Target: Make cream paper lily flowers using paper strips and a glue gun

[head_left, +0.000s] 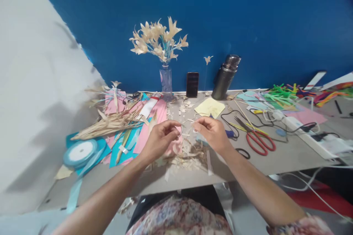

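Note:
My left hand (165, 135) and my right hand (210, 130) are raised over the middle of the table, a small gap between them. Both are closed, thumb pressed to forefinger. A thin pale strand (188, 120) shows between the fingertips, too fine to tell its kind or which hand grips it. Below them lies a heap of cream dried-husk scraps (190, 156). A yellow paper sheet (210, 108) is just beyond my right hand, and pink paper (146, 132) lies beside my left.
Red-handled scissors (260, 141) and a white power strip (306, 137) with cables are at right. A ribbon roll (80, 153) and dried husks (110, 126) lie left. Behind stand a bottle (166, 80) of husk flowers (160, 38), a phone (192, 85) and a dark flask (225, 79).

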{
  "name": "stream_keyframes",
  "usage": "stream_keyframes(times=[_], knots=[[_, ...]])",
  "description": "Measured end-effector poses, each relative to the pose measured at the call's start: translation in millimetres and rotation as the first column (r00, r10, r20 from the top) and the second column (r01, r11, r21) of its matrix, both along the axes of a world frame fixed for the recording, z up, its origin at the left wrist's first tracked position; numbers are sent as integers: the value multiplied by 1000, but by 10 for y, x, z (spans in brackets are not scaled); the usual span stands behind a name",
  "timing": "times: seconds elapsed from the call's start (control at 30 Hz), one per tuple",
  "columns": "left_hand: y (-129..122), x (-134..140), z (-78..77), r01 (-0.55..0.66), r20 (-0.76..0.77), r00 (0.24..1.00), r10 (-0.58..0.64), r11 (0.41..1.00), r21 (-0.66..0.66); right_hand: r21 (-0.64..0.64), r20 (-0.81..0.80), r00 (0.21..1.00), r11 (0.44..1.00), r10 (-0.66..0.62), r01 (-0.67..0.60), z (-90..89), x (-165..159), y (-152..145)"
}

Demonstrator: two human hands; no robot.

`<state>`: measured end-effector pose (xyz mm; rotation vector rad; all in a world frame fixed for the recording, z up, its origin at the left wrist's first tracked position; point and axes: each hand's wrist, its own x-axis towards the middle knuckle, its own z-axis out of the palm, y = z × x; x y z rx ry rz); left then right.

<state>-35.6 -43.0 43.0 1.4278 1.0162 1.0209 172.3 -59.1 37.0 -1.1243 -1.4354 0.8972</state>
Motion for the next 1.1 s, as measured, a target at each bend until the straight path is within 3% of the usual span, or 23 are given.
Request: stream_keyframes(times=[0.1,0.23,0.5,0.73,0.93,1.1], knots=[[191,84,-44,-95,-58,994,96,995,27,11,45,999,1000,14,-15,30,-24,233],[273,115,-165,-5,36,999,5,1000,9,5,95,995,999,36,-36,-12,-89,395],[236,198,-335,-9,80,997,21,989,-150,-23,117,992,999,52,-49,-237,-164,445],[237,199,-523,-24,120,992,36,995,-95,-36,130,991,999,6,-2,-300,-161,458],[257,197,-619,77,208,978,-25,967,-245,-31,168,986,999,15,-10,-322,-173,439],[266,213,-571,147,331,943,-19,919,-366,-42,157,986,998,55,-49,-356,-175,426]])
